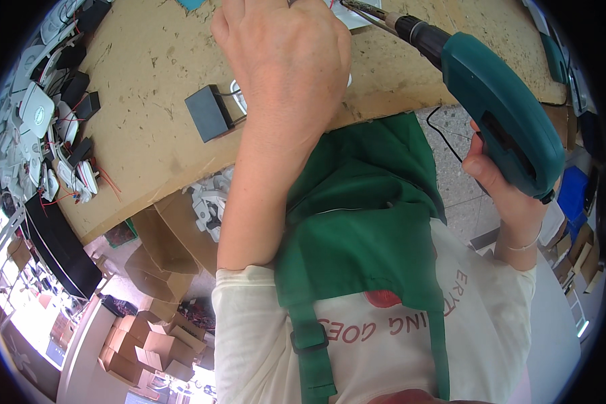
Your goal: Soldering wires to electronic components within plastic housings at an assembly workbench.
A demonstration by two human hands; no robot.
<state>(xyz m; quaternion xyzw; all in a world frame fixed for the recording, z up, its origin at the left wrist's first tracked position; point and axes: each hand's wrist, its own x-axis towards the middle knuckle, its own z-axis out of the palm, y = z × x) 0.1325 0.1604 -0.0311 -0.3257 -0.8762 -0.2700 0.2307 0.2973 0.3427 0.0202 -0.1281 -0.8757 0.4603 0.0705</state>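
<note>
My left hand [286, 50] is over the bench, back up and fingers bent. Its fingertips run past the upper edge, so what they pinch is hidden. Below the wrist, parts of a white plastic piece [238, 97] show, and a small black box [209, 114] on a thin cable lies just left of it. Held out at the right, my right hand [495, 172] grips a teal soldering gun [501, 111] by its handle. The gun's metal tip points up and left, over a white piece [357, 19] with a red wire near my left fingers.
The brown workbench [148, 74] has a worn top. Along its left side lie heaped white housings [37, 111] with black boxes and red wires. Open cardboard boxes [161, 343] stand below at the left. A green apron [363, 202] covers my lap, and a black cord [444, 135] hangs near the right hand.
</note>
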